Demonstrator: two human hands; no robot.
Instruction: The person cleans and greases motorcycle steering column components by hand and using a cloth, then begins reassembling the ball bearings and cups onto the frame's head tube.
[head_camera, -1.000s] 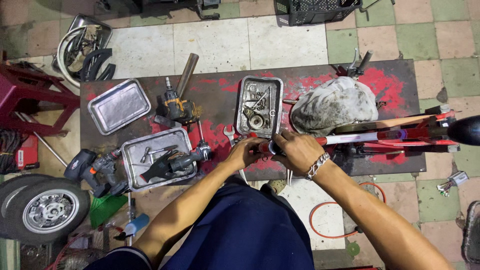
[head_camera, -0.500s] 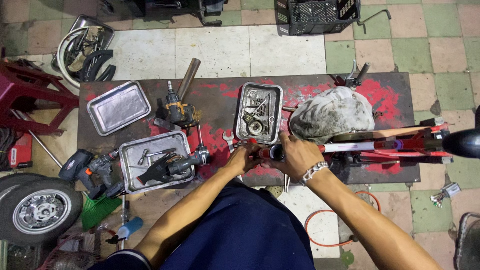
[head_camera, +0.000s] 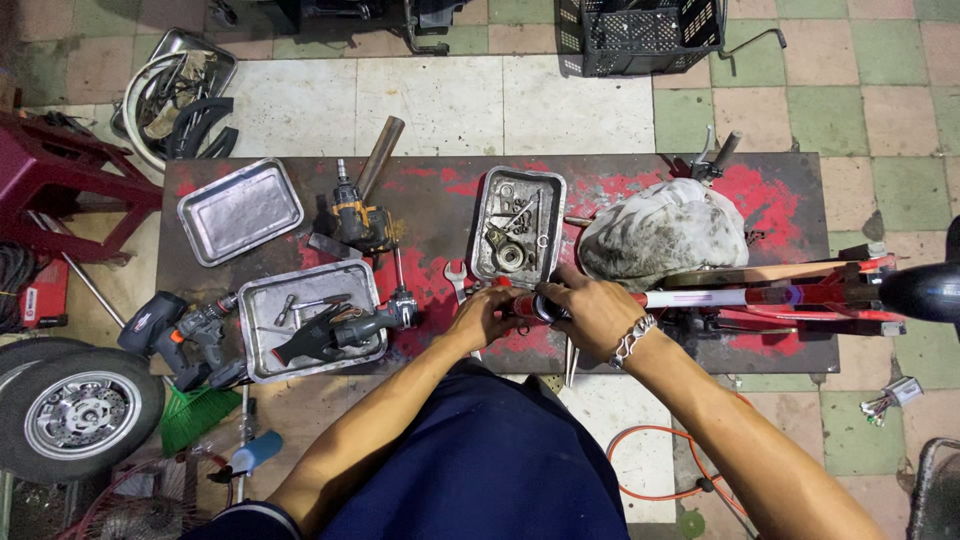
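Red tubular frame (head_camera: 760, 296) | both hands closed on its end: left hand (head_camera: 487, 315), right hand (head_camera: 590, 312)

Over the last second the view has drifted: the dark, red-stained metal surface (head_camera: 430, 205) now sits lower in the picture, and the black plastic crate (head_camera: 640, 35) at the top shows more fully. The left hand (head_camera: 483, 318) has slid closer to the right hand (head_camera: 590, 312), and the two now nearly touch around the near end of the red-and-silver metal tube (head_camera: 700, 297). The spoked wheel with black tyre (head_camera: 70, 410) has moved down the left edge.
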